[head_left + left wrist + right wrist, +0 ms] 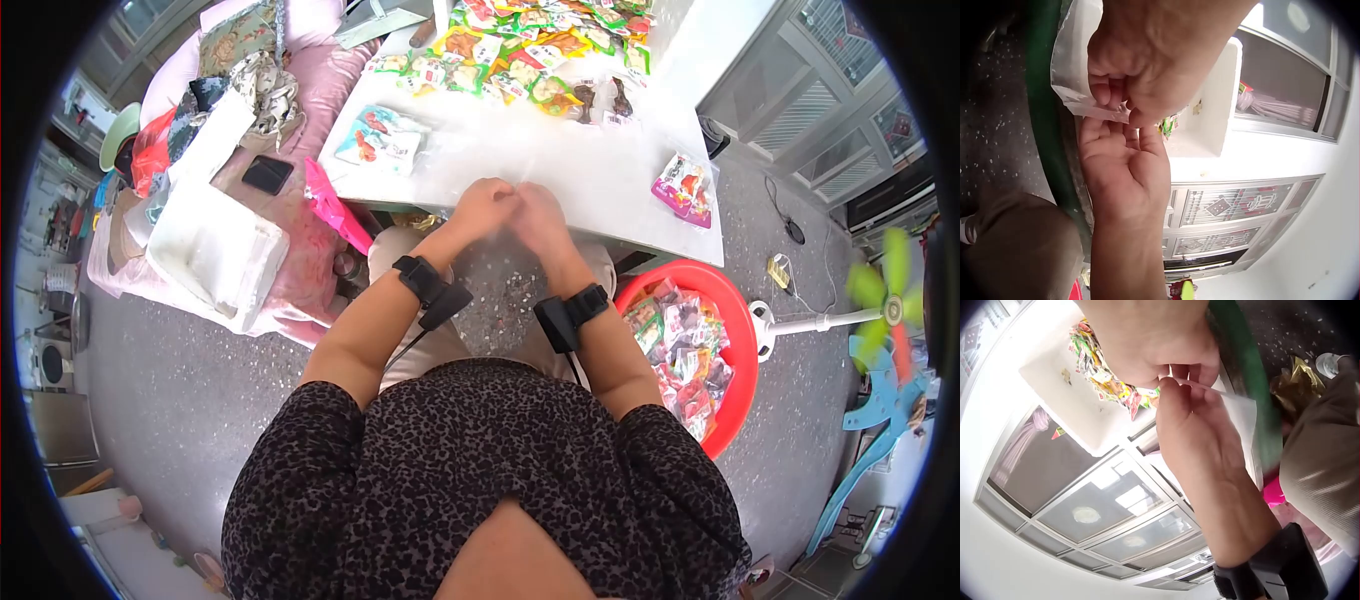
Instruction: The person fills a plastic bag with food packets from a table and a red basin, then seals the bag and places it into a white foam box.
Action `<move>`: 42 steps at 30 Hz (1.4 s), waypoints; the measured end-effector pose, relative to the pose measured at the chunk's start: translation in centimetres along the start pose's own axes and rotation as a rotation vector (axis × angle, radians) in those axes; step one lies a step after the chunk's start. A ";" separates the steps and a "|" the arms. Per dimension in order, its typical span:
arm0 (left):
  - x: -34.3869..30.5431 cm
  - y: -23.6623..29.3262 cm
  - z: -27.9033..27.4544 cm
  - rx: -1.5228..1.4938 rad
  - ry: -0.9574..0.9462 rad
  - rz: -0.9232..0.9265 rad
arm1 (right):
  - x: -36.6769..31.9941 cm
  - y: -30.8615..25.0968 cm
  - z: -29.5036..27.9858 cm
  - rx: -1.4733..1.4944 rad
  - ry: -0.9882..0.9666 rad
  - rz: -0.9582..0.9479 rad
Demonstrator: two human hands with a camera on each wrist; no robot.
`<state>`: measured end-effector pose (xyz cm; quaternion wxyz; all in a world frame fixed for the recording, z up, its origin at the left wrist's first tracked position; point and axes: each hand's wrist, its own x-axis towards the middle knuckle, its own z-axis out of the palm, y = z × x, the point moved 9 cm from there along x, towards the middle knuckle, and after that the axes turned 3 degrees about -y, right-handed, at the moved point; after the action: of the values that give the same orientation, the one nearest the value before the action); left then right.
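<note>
Both hands meet over the near edge of the white table. My left hand [486, 210] pinches a clear plastic bag [1105, 112]; in the left wrist view this left hand [1132, 62] is the upper one. My right hand [541, 220], palm up below it as the lower right hand [1125, 172], holds the bag's edge with its fingertips, partly hidden. In the right wrist view the bag [1242, 415] hangs beside my left hand [1200, 437], whose thumb presses it near the curled fingers of my right hand [1154, 347].
Colourful packets [525, 65] cover the table's far side. Blue-and-white packaging [382, 140] lies left, a purple-and-white packet [686, 188] right. A red tub [740, 390] of packets stands on the floor right, near a fan [893, 310]. A white foam box [215, 260] and phone [267, 174] lie left.
</note>
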<state>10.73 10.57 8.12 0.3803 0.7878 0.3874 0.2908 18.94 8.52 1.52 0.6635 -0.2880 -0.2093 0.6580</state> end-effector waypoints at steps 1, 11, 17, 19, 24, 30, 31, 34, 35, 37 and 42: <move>0.1 -0.5 -0.1 -0.043 -0.001 -0.039 | -0.2 -0.2 0.2 0.010 0.018 0.001; 0.9 -2.6 0.5 -0.207 -0.005 -0.172 | 0.0 -1.4 0.9 -0.283 0.113 0.027; 1.0 -3.2 -0.5 -0.332 0.068 -0.228 | 0.9 -3.9 -0.1 -0.761 -0.049 -0.184; 0.7 -3.1 -1.4 -0.393 0.108 -0.313 | 1.2 -3.9 -1.5 -0.478 0.098 -0.130; 1.0 -1.2 -3.1 0.030 0.274 -0.137 | 1.0 -3.2 -0.6 -0.499 0.241 -0.023; 0.3 1.2 -2.3 0.239 0.261 -0.077 | 2.1 -4.3 0.6 -0.937 0.255 -0.238; 0.5 1.4 -2.4 0.308 0.249 -0.049 | 2.2 -4.6 0.7 -0.984 0.242 -0.228; 1.4 2.4 -2.7 0.524 0.161 0.021 | 3.8 -5.4 -0.2 -1.240 0.186 -0.218; 1.8 1.9 -2.5 0.522 0.157 -0.003 | 4.7 -5.7 -0.9 -1.343 0.164 -0.218; 2.9 0.3 -1.8 0.520 0.150 -0.048 | 5.8 -6.9 -2.1 -1.324 0.159 -0.228; 3.3 -1.7 0.5 0.485 0.195 0.084 | 8.5 -12.3 -4.6 -1.094 0.305 -0.185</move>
<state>12.22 13.86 6.93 0.1289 0.8397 0.4473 0.2796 31.57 16.85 5.34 0.4953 -0.6617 -0.4454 0.3441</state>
